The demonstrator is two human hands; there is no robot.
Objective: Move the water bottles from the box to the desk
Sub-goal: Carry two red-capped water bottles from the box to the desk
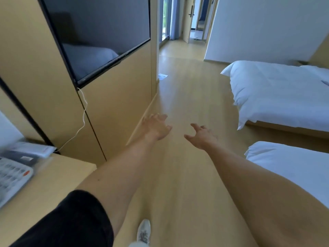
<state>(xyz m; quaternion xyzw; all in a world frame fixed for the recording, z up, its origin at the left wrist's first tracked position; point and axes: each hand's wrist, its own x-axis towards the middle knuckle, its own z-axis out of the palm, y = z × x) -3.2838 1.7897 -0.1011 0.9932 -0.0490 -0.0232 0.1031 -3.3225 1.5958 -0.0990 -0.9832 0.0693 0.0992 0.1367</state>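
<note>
1. Far to the left of your fingers, at the picture's lower left edge, a telephone (pixel 12 179) with grey keys and a red button lies on the desk (pixel 53 184), blurred; papers (pixel 32 148) lie just behind it.
2. Above the desk, a dark television screen (pixel 99 32) sits in the wooden wall panel (pixel 32 68), and a thin white cable (pixel 83 118) hangs from its lower corner down toward the desk.
3. Your left hand (pixel 156 127) reaches out in front of you over the wooden floor (pixel 187 90), well to the right of the desk. Its fingers (pixel 161 117) are spread and loosely bent, gripping nothing. A black sleeve (pixel 80 216) covers your upper left arm.
4. Below your left forearm, a light-coloured shoe (pixel 143 230) stands on the floor.
5. Your right hand (pixel 203 136) is stretched out just beside the left one, apart from it. Its fingers (pixel 195 126) are also spread, slightly curled and holding nothing.
6. Beyond both sets of fingertips, a sheet of paper (pixel 162 76) lies on the floor near the wall's corner, and farther on a doorway (pixel 192 18) stands open.
7. To the right of your right fingers, two beds with white bedding stand: the far bed (pixel 281 93) and the near bed (pixel 293 166).
8. No water bottles and no box show in this view, so you cannot tell where they are.
</note>
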